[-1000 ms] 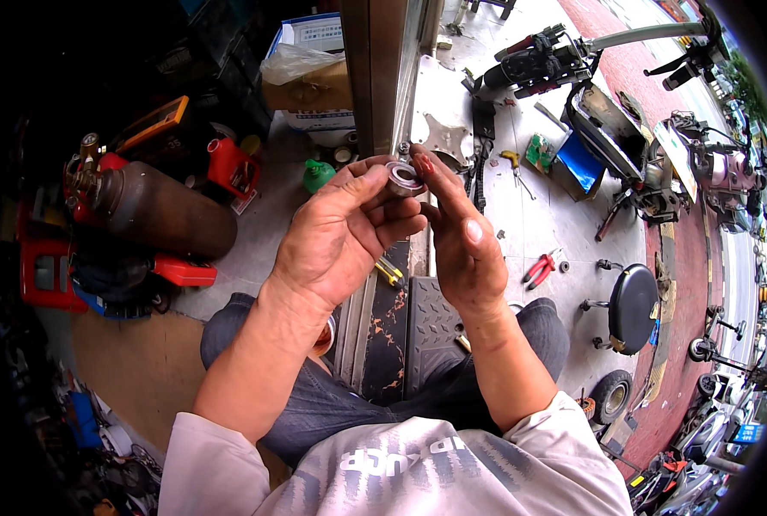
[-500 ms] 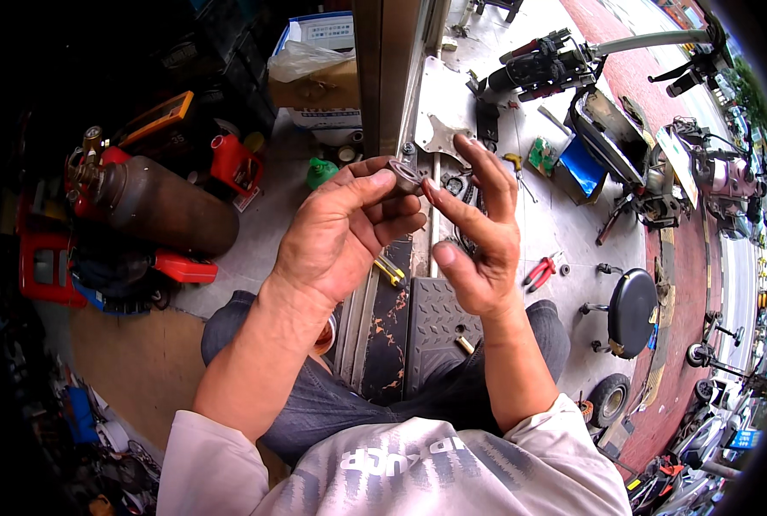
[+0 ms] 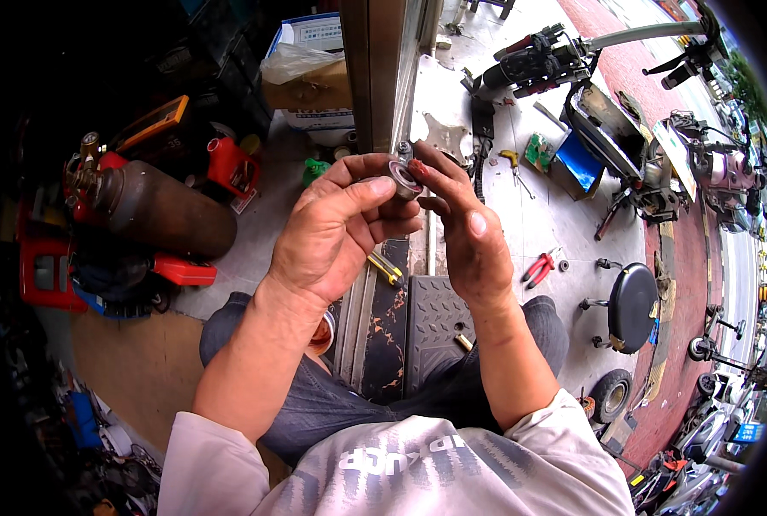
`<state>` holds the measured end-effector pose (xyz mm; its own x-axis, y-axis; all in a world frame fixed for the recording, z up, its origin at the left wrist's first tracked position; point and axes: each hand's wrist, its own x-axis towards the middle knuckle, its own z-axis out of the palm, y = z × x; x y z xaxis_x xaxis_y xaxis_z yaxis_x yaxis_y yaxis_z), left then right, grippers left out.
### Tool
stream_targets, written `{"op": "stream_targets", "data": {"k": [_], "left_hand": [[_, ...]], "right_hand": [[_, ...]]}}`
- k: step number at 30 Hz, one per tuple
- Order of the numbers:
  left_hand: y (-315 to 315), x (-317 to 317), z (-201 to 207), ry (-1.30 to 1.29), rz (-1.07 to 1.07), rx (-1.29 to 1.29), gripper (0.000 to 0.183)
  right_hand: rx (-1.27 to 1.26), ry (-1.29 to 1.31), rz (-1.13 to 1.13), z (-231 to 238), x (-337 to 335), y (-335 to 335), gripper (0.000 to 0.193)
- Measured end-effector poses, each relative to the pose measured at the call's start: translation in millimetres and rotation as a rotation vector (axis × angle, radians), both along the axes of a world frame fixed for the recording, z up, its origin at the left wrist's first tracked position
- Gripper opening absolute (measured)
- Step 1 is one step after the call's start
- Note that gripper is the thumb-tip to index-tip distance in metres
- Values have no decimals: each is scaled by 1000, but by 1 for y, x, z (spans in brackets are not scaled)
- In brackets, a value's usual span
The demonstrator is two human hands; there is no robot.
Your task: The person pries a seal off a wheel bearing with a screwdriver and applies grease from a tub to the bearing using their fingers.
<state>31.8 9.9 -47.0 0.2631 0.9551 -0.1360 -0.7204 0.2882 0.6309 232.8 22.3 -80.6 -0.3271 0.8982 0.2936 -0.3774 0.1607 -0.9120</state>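
Observation:
Between the thumb and fingers of my left hand is a small round metal bearing, its ring face turned up and toward the right. My right hand is close on its right side, fingers extended and holding nothing. Red grease coats a fingertip of that hand, which touches the bearing's rim. Beside my left thigh, partly covered by my forearm, a tin with reddish-brown contents shows.
A yellow-black tool lies by the door track, near a ridged metal plate. On the right are red-handled pliers, a yellow-handled tool and a black stool. A rusty gas cylinder lies left.
My right hand has moved in, its spread fingers drawing together and a red-greased fingertip coming onto the bearing. My left hand still holds the bearing, now tilted to show its face more.

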Motion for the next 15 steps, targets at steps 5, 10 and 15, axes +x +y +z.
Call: {"op": "stream_targets", "data": {"k": [5, 10, 15], "left_hand": [[-2, 3, 1, 53, 81, 34, 30], [-2, 7, 6, 106, 168, 54, 32], [-3, 9, 9, 186, 251, 75, 35]], "right_hand": [[89, -71, -34, 0, 0, 1, 74], [206, -208, -124, 4, -1, -3, 70], [513, -577, -305, 17, 6, -6, 65]]}}
